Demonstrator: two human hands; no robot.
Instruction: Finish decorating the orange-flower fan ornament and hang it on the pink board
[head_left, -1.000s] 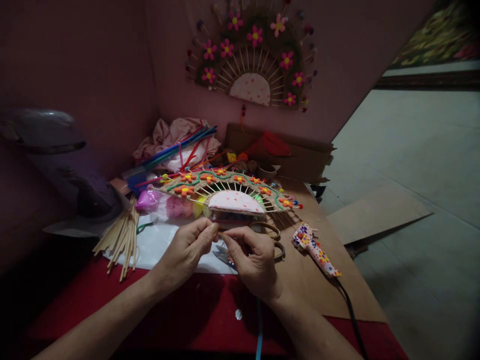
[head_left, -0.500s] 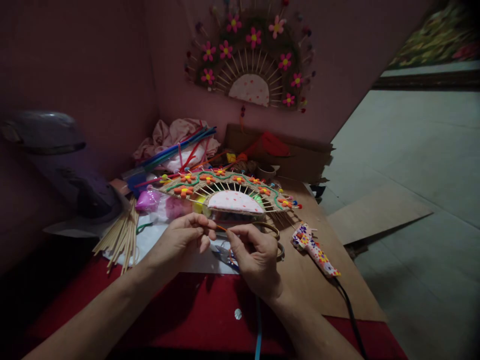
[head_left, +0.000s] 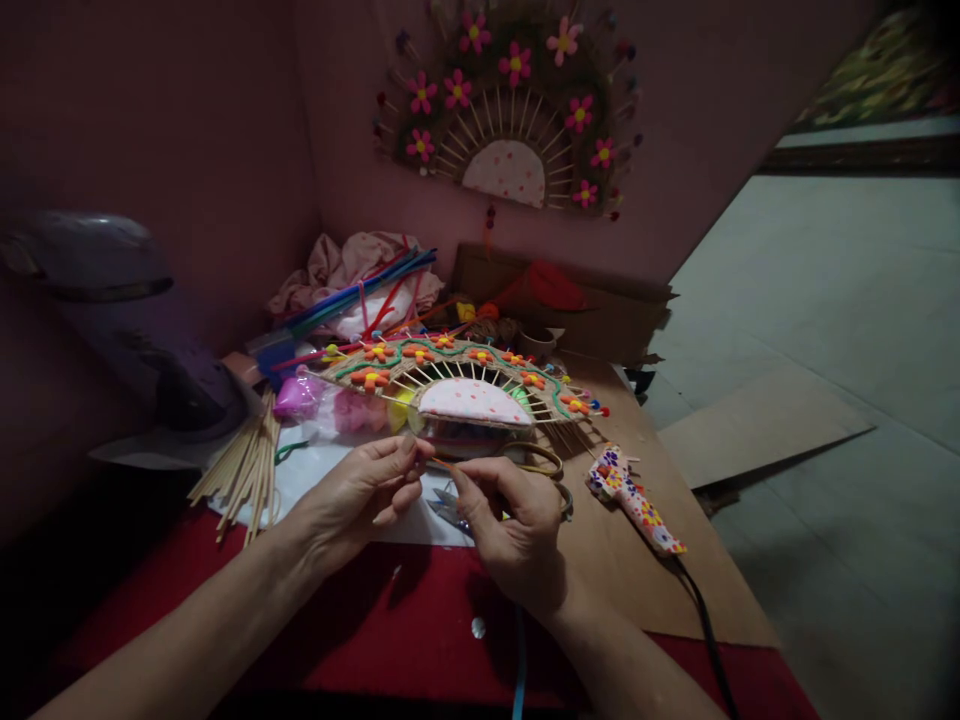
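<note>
A thin orange strand (head_left: 444, 463) is stretched between my two hands, above the white sheet (head_left: 322, 492). My left hand (head_left: 371, 485) pinches one end between thumb and forefinger, with the other fingers loosely curled. The other end is gripped by my right hand (head_left: 514, 510), its thumb and forefinger pressed together. Below the strand lies a metal tool with pointed jaws (head_left: 448, 508), partly covered by my right hand. Gold-coloured loops (head_left: 541, 459) show just behind that hand. Beyond the hands stands a decorated half-round fan (head_left: 472, 401) with orange flowers, thin sticks and a dotted centre.
Wooden sticks (head_left: 244, 465) lie at left. A flower-patterned glue gun (head_left: 634, 505) with a black cord rests on brown board (head_left: 600, 570) at right. Pipe cleaners (head_left: 360, 290) and cloth are heaped behind. Another flowered fan (head_left: 504, 170) hangs on the wall. Red cloth (head_left: 360, 620) covers the front.
My left hand's fingers have curled and shifted slightly on the orange strand. My right hand still pinches its end. The whole view has shifted slightly.
</note>
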